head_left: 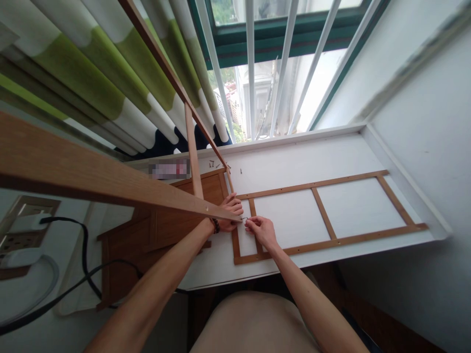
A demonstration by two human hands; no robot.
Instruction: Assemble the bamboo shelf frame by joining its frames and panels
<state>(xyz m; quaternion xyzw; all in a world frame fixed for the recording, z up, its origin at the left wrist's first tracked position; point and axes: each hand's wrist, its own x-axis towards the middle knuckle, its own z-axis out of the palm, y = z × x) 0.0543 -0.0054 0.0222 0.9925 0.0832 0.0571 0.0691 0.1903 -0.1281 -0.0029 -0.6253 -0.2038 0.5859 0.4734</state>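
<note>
Pinching a small screw [244, 218] between thumb and forefinger of the right hand [260, 230], at the corner joining the raised wooden frame [110, 179] and the flat wooden frame [324, 212]. Just beside the pinch, left hand [230, 211] wrapped tight around the raised frame's end, forearm stretched forward, bead bracelet at the wrist. Beneath both, white ledge [331, 157]. Beyond the grip, loose screws [221, 164], then barred window [250, 73] and striped curtain [110, 73].

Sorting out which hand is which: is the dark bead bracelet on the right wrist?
No, the bead bracelet circles the wrist of the left hand; that of the right hand is bare.
</note>
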